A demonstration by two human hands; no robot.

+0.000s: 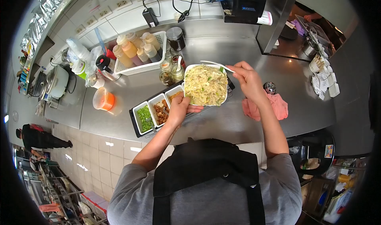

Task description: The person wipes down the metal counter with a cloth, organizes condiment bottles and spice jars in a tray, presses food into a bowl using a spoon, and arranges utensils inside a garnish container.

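My left hand [180, 110] grips the near left edge of a square white dish [226, 94], its fingers partly hidden underneath. Heaped in the dish is yellowish food like fried rice [205, 84], with bits of green. My right hand [248, 80] pinches a slim pale utensil [217, 64] at the dish's far right corner; the kind of its tip is unclear. Under and left of the dish, a black tray [137, 130] carries white containers of chopped green onion [144, 119], brown crumbly bits [161, 111] and an orange-brown topping [174, 93].
Behind the dish stand small glass jars [177, 72], a dark-lidded canister [176, 38] and a white basket [137, 67] of squeeze bottles. An orange-filled tub [104, 99] is to the left. A pink cloth [274, 106] lies right, beside a metal-topped shaker [270, 88]. Another person [41, 137] stands far left.
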